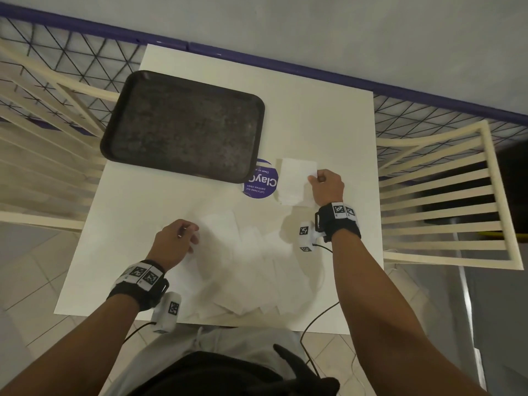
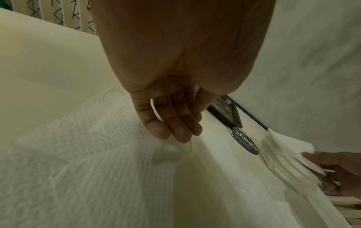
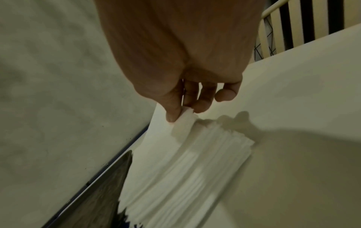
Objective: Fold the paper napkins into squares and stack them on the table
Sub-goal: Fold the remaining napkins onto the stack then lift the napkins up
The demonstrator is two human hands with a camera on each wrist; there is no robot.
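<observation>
A stack of folded white napkins [image 1: 295,181] [image 3: 205,154] [image 2: 283,163] lies right of the table's centre. My right hand [image 1: 320,178] [image 3: 185,111] is at its right edge, thumb and fingers pinching the corner of the top folded napkin [image 3: 183,121]. Several unfolded napkins [image 1: 251,267] [image 2: 78,162] are spread over the near part of the table. My left hand [image 1: 187,238] [image 2: 176,134] is at their left end. Its fingertips pinch a raised fold of one loose napkin.
A dark empty tray [image 1: 183,124] lies at the back left of the white table [image 1: 314,110], partly over a round purple sticker [image 1: 261,184]. Cream slatted chairs stand on the left [image 1: 43,138] and right [image 1: 445,201]. A wire fence with a purple rail [image 1: 285,67] runs behind.
</observation>
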